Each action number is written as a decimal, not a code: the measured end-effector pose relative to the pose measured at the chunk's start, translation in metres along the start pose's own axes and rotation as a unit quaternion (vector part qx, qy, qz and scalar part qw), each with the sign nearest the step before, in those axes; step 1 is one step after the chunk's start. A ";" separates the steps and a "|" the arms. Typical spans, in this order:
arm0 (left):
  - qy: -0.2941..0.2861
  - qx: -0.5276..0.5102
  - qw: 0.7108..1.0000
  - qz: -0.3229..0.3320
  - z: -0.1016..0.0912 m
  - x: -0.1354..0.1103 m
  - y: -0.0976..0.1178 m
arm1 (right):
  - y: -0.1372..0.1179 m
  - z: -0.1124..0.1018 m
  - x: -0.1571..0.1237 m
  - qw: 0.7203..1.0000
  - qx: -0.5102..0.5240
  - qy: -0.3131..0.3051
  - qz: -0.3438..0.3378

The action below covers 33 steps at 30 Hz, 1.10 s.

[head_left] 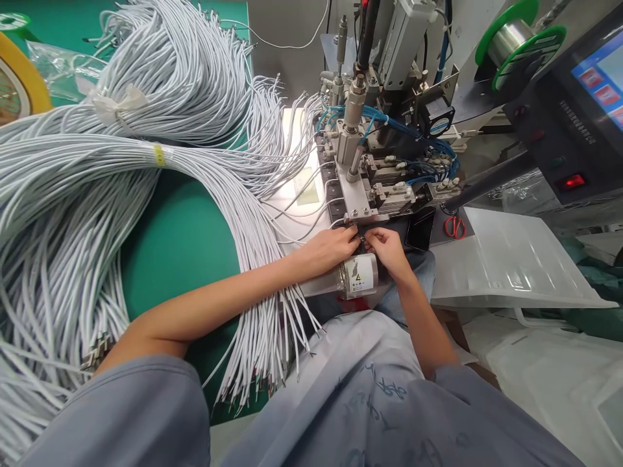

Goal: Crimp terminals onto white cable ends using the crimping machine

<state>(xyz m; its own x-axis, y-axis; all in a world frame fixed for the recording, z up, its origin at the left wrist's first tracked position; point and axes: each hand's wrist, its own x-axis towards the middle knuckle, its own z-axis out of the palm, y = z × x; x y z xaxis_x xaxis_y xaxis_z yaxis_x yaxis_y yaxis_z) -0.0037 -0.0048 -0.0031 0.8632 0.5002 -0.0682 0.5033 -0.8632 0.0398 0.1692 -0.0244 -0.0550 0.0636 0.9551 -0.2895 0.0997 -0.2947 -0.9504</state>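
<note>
At the front of the bench machine, my two hands work close together, fingertips nearly meeting. My left hand reaches in from the left with its fingers closed just below the metal bracket; what they grip is hidden. A white cable end runs into the machine beside those fingers. Thumb and forefinger of my right hand pinch at a tiny dark piece, too small to name. Just beneath the hands is a clear container with a white label. Loose cable ends hang across and below my left forearm.
Thick bundles of white cables cover much of the green mat. On the right are red-handled scissors, a white plastic sheet, a solder wire spool and a control box with a screen.
</note>
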 end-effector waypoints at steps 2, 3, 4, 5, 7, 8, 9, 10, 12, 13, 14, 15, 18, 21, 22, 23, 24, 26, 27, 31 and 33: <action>-0.004 -0.001 1.000 0.001 0.000 0.001 0.000 | -0.001 0.000 0.001 1.000 -0.002 -0.019 0.014; -0.002 -0.002 1.000 0.002 0.000 0.000 0.000 | -0.001 -0.001 0.001 0.999 -0.005 -0.031 0.017; 0.002 -0.004 1.000 0.004 0.000 0.000 0.000 | -0.001 -0.001 0.002 0.999 -0.010 -0.043 0.017; 0.007 -0.005 1.000 0.005 -0.001 -0.001 0.000 | -0.001 -0.001 0.003 0.998 -0.015 -0.053 0.013; 0.015 0.005 1.000 -0.004 -0.003 -0.004 0.001 | 0.002 -0.001 0.005 0.998 -0.026 -0.063 -0.001; 0.011 0.014 1.000 -0.017 -0.005 -0.006 0.001 | 0.003 -0.001 0.006 0.998 -0.032 -0.062 -0.011; 0.003 0.025 0.999 -0.033 -0.006 -0.008 0.001 | 0.005 -0.001 0.007 0.997 -0.041 -0.058 -0.023; -0.007 0.033 0.998 -0.050 -0.008 -0.010 0.002 | 0.006 -0.001 0.008 0.997 -0.051 -0.052 -0.035; -0.022 0.038 0.996 -0.073 -0.010 -0.012 0.003 | 0.008 -0.002 0.009 0.995 -0.079 -0.039 -0.055; -0.026 0.038 0.996 -0.077 -0.012 -0.012 0.004 | 0.009 -0.002 0.008 0.993 -0.092 -0.027 -0.065; -0.027 0.037 0.996 -0.078 -0.012 -0.012 0.004 | 0.008 -0.002 0.006 0.992 -0.103 -0.014 -0.076; -0.027 0.039 0.996 -0.077 -0.013 -0.011 0.005 | 0.008 -0.003 0.003 0.990 -0.112 -0.004 -0.091; -0.024 0.046 0.996 -0.074 -0.013 -0.010 0.006 | 0.004 -0.003 -0.010 0.976 -0.143 -0.004 -0.165; -0.009 0.041 0.997 -0.066 -0.011 -0.010 0.006 | 0.002 -0.003 -0.021 0.952 -0.191 -0.026 -0.238; -0.005 0.039 0.997 -0.064 -0.010 -0.010 0.005 | 0.001 -0.003 -0.023 0.945 -0.207 -0.027 -0.252; -0.003 0.036 0.997 -0.062 -0.010 -0.010 0.004 | 0.001 -0.004 -0.024 0.939 -0.223 -0.027 -0.260; -0.003 0.033 0.998 -0.061 -0.011 -0.011 0.004 | 0.001 -0.004 -0.024 0.934 -0.239 -0.027 -0.265; -0.012 0.032 0.997 -0.064 -0.013 -0.011 0.004 | 0.000 -0.006 -0.026 0.928 -0.252 -0.013 -0.273; -0.016 0.032 0.997 -0.067 -0.015 -0.011 0.005 | -0.001 -0.006 -0.028 0.929 -0.245 0.010 -0.278; -0.038 0.030 0.993 -0.104 -0.019 -0.011 0.007 | -0.004 0.001 -0.055 0.940 -0.134 0.187 -0.251; -0.041 0.024 0.987 -0.152 -0.018 -0.011 0.007 | -0.005 0.012 -0.077 0.958 -0.113 0.169 -0.202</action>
<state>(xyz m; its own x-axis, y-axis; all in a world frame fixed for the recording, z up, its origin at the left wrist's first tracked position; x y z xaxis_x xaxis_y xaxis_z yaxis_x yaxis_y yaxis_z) -0.0086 -0.0153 0.0160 0.6652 0.7312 -0.1512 0.7346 -0.6771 -0.0427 0.1524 -0.0961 -0.0298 0.2875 0.9393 0.1870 0.3948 0.0617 -0.9167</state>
